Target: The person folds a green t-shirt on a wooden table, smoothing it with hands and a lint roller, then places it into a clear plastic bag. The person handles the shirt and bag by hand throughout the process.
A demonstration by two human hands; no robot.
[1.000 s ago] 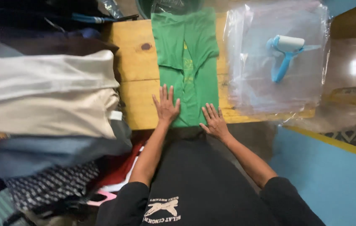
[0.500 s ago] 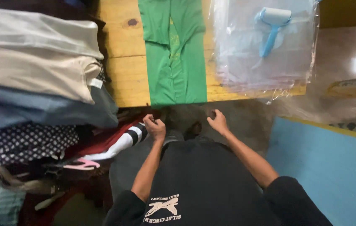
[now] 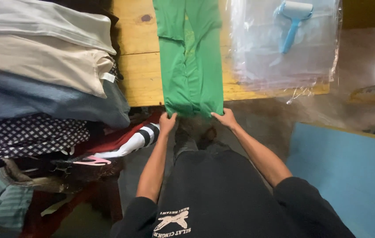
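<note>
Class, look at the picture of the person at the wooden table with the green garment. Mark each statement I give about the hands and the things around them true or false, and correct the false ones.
1. Both hands grip the near edge of the green garment. True: the left hand and right hand each hold a lower corner at the table edge.
2. The garment is red. False: it is green.
3. A blue lint roller lies on clear plastic bags right of the garment. True.
4. The right hand holds the lint roller. False: the roller lies untouched, far from both hands.
5. A pile of folded clothes sits left of the garment. True.
</note>
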